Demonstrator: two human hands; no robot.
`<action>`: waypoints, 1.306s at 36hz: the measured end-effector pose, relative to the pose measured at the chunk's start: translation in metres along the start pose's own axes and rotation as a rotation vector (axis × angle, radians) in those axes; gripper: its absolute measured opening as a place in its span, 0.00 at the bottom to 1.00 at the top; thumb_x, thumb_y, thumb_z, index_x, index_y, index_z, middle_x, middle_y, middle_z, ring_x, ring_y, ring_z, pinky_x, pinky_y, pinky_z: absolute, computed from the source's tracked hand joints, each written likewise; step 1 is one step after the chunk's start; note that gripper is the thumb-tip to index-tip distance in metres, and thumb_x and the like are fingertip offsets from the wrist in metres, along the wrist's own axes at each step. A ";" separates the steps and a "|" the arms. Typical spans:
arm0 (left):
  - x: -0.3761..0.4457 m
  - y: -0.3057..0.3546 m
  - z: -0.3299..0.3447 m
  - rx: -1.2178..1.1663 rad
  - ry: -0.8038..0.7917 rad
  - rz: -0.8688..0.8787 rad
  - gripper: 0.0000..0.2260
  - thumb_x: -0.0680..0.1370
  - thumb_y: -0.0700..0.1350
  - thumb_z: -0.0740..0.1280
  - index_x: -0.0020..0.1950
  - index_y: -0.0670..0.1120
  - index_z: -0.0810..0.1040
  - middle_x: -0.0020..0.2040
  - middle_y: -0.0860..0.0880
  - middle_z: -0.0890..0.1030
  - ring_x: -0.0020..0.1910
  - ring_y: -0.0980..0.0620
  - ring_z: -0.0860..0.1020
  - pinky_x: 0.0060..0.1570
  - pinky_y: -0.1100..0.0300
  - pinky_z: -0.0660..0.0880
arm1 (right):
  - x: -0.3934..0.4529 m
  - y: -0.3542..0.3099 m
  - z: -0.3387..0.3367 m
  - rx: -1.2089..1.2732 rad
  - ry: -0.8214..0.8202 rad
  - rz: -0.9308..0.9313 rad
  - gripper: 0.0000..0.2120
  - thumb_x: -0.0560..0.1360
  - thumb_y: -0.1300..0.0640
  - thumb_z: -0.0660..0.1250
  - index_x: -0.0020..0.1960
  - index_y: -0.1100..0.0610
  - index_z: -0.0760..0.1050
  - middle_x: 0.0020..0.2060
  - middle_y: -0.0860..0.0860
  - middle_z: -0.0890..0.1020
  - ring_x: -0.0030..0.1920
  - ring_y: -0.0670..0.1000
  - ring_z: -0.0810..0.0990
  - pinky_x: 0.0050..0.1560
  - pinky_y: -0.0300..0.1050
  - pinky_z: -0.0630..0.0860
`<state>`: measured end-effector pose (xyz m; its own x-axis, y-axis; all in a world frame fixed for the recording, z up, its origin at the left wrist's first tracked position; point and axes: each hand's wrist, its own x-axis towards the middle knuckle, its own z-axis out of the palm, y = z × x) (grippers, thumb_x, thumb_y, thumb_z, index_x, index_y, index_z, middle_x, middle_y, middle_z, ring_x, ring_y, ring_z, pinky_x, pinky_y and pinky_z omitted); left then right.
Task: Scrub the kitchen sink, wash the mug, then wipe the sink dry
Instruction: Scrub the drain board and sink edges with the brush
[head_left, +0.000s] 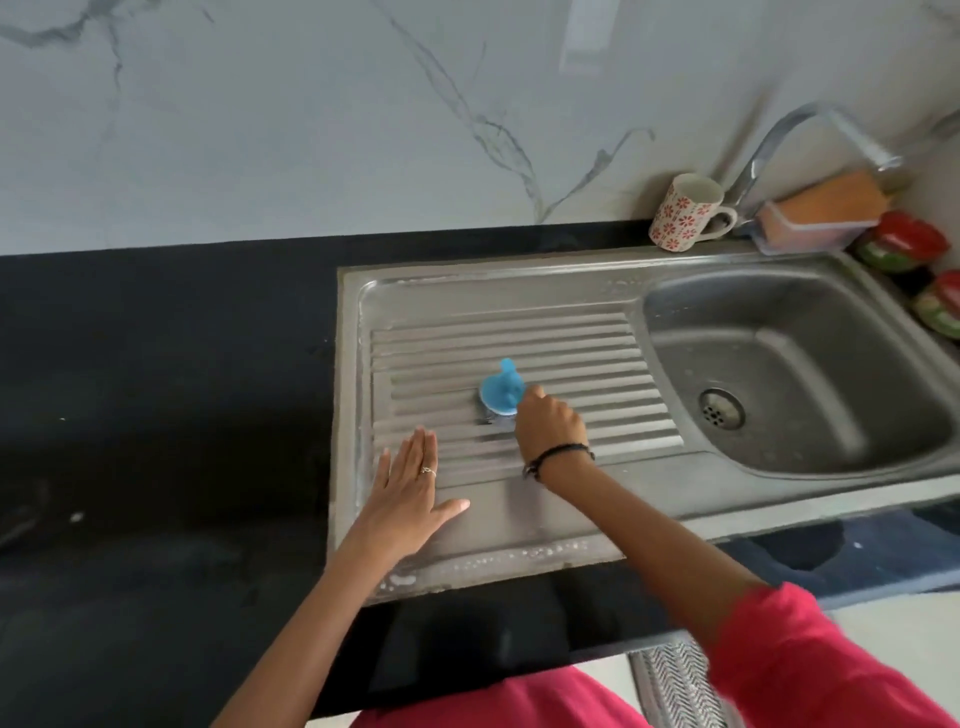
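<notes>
A steel sink unit (519, 291) is set into a black counter, with a ribbed drainboard (571, 353) on the left and a basin (810, 374) on the right. My right hand (550, 423) grips a blue-handled scrubber (500, 392) pressed on the drainboard ribs. My left hand (408, 493) lies flat with straight fingers on the drainboard's front left corner. Soap foam streaks the sink's front and left rims. A white mug (685, 213) with red flowers stands on the counter behind the sink, left of the faucet (800, 140).
A clear tray holding an orange sponge (826, 208) sits under the faucet spout. Two red-lidded jars (904, 244) stand at the basin's right edge. Black counter (156, 389) stretches left. A marble wall rises behind. The counter's front edge is close to my body.
</notes>
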<state>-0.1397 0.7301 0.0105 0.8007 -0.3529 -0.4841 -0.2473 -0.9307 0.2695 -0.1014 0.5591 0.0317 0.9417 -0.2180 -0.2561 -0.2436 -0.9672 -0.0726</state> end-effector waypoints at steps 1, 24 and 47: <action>0.003 0.012 0.002 0.001 0.003 0.007 0.38 0.80 0.61 0.51 0.73 0.43 0.30 0.75 0.45 0.31 0.74 0.51 0.33 0.69 0.55 0.30 | 0.003 0.023 -0.003 -0.012 0.010 0.031 0.15 0.81 0.61 0.48 0.64 0.62 0.65 0.58 0.57 0.78 0.59 0.58 0.77 0.55 0.50 0.73; 0.012 0.128 0.037 -0.113 0.083 -0.117 0.39 0.79 0.60 0.53 0.73 0.42 0.30 0.75 0.45 0.33 0.75 0.51 0.35 0.70 0.55 0.33 | 0.015 0.123 -0.018 0.013 -0.021 -0.059 0.15 0.81 0.63 0.48 0.65 0.64 0.65 0.59 0.57 0.77 0.60 0.57 0.77 0.55 0.48 0.74; 0.023 0.176 0.042 -0.017 0.019 -0.021 0.36 0.80 0.60 0.51 0.74 0.43 0.31 0.75 0.47 0.32 0.74 0.52 0.34 0.70 0.57 0.33 | 0.029 0.210 -0.038 0.088 -0.002 0.147 0.14 0.81 0.64 0.49 0.63 0.65 0.67 0.58 0.59 0.77 0.60 0.59 0.77 0.55 0.50 0.74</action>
<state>-0.1880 0.5542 0.0117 0.8160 -0.3311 -0.4738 -0.2209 -0.9361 0.2737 -0.1164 0.3443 0.0458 0.8939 -0.3564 -0.2719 -0.3986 -0.9094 -0.1184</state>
